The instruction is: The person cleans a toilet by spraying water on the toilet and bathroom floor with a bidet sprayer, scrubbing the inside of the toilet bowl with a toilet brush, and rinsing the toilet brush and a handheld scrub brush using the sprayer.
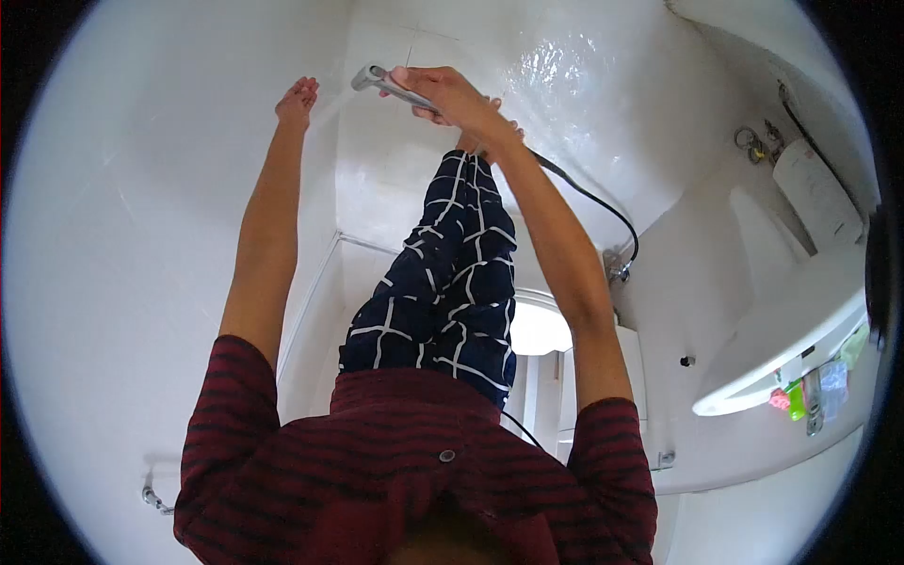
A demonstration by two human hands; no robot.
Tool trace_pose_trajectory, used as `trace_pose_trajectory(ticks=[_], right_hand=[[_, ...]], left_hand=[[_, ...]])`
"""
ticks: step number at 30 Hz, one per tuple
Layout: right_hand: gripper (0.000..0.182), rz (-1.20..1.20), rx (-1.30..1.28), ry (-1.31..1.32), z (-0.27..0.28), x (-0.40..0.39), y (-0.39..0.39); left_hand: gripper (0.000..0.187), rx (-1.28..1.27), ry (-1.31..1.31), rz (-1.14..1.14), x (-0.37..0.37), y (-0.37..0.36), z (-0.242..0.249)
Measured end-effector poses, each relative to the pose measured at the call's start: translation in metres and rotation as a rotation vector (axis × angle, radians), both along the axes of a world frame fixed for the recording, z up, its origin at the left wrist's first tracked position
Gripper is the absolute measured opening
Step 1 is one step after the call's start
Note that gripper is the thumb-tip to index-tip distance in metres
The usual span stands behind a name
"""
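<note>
Inside the gripping right hand [447,97] sits a grey handheld sprayer [403,91], its head jutting beyond the fingers toward the left hand [298,102], whose fingers are loosely unfurled. Past the right forearm, a black hose [603,201] curves to a wall valve [619,270].

The sprayer [407,94] is left of the hose [600,195], with the sink [786,330] farther right.

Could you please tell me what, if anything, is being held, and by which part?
The right hand grips a grey handheld sprayer by its handle; the left hand holds nothing visible.
</note>
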State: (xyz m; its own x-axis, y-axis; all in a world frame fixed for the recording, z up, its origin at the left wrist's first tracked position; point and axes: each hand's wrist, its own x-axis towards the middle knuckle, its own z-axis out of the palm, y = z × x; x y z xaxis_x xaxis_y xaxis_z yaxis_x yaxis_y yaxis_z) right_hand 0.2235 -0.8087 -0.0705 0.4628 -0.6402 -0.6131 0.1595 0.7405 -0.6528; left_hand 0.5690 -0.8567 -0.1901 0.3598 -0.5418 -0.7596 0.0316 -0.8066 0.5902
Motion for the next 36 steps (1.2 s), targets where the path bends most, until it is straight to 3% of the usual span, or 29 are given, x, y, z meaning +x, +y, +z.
trace_pose_trajectory(ticks=[3,6,9,13,17,20,23,24,27,31,36], right_hand=[[0.045,-0.229,0.040,0.278,-0.006,0.022,0.014],[0.050,-0.055,-0.235,0.420,-0.015,0.045,0.023],[0.050,-0.135,-0.280,0.609,0.001,0.039,0.023],[0.051,-0.082,-0.281,0.784,-0.029,0.022,0.020],[0.048,-0.107,-0.099,0.999,-0.072,-0.014,0.034],[0.048,-0.174,0.137,1.003,-0.080,-0.041,0.059],[0.049,-0.129,-0.030,1.044,-0.038,-0.038,0.073],[0.041,-0.127,-0.027,1.016,-0.013,-0.043,0.067],[0.041,-0.303,0.050,1.004,-0.033,-0.057,0.073],[0.042,-0.413,-0.074,1.236,-0.060,-0.092,0.075],[0.039,-0.584,-0.103,1.398,-0.082,-0.171,0.075]], left_hand=[[0.029,0.031,0.052,-0.032,0.001,0.011,0.013],[0.029,0.042,0.057,0.017,-0.018,0.025,0.028],[0.030,0.045,0.111,-0.067,-0.031,0.043,0.031],[0.030,0.104,0.151,-0.103,-0.065,0.058,0.028],[0.030,0.119,0.192,-0.219,-0.088,0.075,0.033],[0.031,0.157,0.138,-0.314,-0.109,0.088,0.047],[0.031,0.217,0.134,-0.341,-0.119,0.095,0.049],[0.031,0.232,0.143,-0.357,-0.122,0.096,0.049],[0.032,0.207,0.158,-0.419,-0.126,0.101,0.070],[0.041,0.214,0.133,-0.543,-0.114,0.108,0.089],[0.032,0.317,-0.007,-0.633,-0.100,0.115,0.095]])
